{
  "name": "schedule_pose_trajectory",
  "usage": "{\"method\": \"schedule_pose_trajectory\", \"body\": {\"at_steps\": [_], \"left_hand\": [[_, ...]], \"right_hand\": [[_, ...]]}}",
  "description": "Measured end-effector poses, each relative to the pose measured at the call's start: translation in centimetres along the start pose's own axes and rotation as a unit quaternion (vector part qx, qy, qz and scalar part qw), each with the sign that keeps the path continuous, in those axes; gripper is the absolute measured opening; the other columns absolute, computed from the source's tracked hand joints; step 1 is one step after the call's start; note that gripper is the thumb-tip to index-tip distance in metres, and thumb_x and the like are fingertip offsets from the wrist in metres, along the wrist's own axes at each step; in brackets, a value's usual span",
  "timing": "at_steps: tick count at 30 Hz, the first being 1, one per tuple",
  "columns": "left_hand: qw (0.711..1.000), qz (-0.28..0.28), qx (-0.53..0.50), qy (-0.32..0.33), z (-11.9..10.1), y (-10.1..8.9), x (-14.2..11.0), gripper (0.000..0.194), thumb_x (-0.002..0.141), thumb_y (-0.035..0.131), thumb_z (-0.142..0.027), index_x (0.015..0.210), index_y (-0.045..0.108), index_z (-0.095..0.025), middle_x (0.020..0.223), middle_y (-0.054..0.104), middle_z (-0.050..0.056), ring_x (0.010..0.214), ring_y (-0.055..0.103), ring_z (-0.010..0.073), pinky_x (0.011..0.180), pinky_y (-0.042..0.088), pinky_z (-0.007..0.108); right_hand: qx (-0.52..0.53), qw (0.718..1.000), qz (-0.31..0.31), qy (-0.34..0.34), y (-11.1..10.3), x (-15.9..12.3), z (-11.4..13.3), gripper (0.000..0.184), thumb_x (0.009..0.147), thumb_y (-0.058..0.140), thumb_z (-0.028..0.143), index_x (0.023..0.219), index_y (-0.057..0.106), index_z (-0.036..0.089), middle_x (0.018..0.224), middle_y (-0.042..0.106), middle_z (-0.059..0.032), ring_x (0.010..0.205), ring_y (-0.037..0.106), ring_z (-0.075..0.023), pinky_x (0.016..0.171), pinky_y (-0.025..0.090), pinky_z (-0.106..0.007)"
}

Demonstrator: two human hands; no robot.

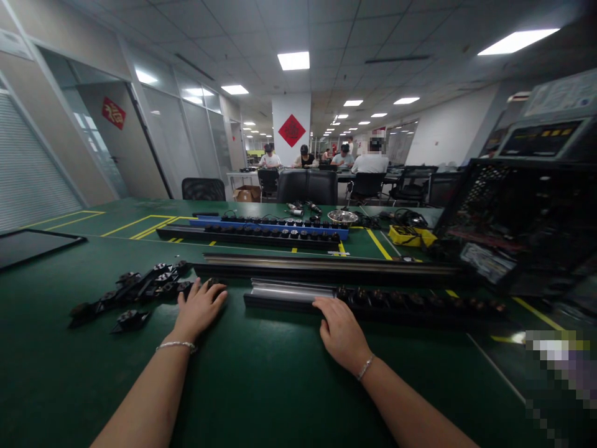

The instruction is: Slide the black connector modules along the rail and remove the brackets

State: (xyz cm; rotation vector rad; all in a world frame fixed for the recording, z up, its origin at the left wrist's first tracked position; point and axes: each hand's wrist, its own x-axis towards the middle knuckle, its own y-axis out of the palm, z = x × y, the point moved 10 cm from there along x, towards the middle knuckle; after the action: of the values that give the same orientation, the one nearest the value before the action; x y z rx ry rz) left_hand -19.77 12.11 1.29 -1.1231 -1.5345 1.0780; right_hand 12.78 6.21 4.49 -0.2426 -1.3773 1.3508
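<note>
My left hand (200, 308) is open, fingers spread, reaching to the right end of a loose group of black socket modules (165, 278). Its fingertips are at a dark module (214, 283); whether they touch it is unclear. One separate module (130, 320) lies left of the hand. My right hand (342, 328) rests with its fingertips on the front edge of a black rail (280, 302), thumb apart from the fingers. Bare metal channel shows on the rail's left part. A row of black modules (387, 297) sits in it farther right.
Behind lies a long black rail (298, 266). Farther back are a blue rail (342, 233) and another black rail with modules (261, 235). A metal dish (342, 216), a yellow tray (413, 236) and a dark perforated rack (513, 218) stand right. Several people sit beyond.
</note>
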Motion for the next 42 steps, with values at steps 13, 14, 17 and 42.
{"method": "schedule_pose_trajectory", "body": {"at_steps": [13,14,17,42], "left_hand": [[0.995,0.013,0.042,-0.091,3.7,1.1,1.1,0.054,0.085,0.024,-0.055,0.132,0.042,-0.035,0.146,0.031,0.013,0.136,0.009,0.0394,0.093,0.008,0.075],[0.994,0.014,0.04,-0.099,4.1,1.1,1.3,0.055,0.084,0.025,-0.056,0.132,0.043,-0.035,0.146,0.03,0.013,0.136,0.009,0.0397,0.093,0.008,0.075],[0.992,0.014,0.033,-0.122,5.1,0.9,1.8,0.057,0.082,0.028,-0.057,0.131,0.045,-0.033,0.146,0.029,0.015,0.136,0.008,0.0406,0.093,0.008,0.076],[0.967,-0.098,-0.024,0.234,-18.5,0.2,-5.8,0.052,0.086,0.042,-0.043,0.136,0.034,-0.035,0.15,0.023,0.007,0.137,0.01,0.0357,0.102,0.015,0.067]], "right_hand": [[-0.001,1.0,0.0,0.007,-0.3,0.0,0.1,0.044,0.072,0.041,0.004,0.11,0.058,0.018,0.116,0.061,-0.007,0.11,0.052,-0.0187,0.104,0.035,-0.043],[0.0,1.0,0.003,0.009,-0.2,0.0,0.0,0.044,0.072,0.041,0.005,0.11,0.058,0.018,0.117,0.06,-0.0068,0.111,0.051,-0.0184,0.104,0.034,-0.042],[-0.001,1.0,0.01,0.009,0.0,-0.2,-0.1,0.045,0.072,0.041,0.005,0.112,0.057,0.018,0.119,0.059,-0.0059,0.113,0.05,-0.0172,0.106,0.032,-0.041],[-0.198,0.964,-0.109,0.138,-2.4,-1.1,-1.8,0.056,0.069,0.047,0.011,0.125,0.044,0.007,0.139,0.036,-0.0224,0.135,0.017,-0.0344,0.104,0.025,-0.055]]}}
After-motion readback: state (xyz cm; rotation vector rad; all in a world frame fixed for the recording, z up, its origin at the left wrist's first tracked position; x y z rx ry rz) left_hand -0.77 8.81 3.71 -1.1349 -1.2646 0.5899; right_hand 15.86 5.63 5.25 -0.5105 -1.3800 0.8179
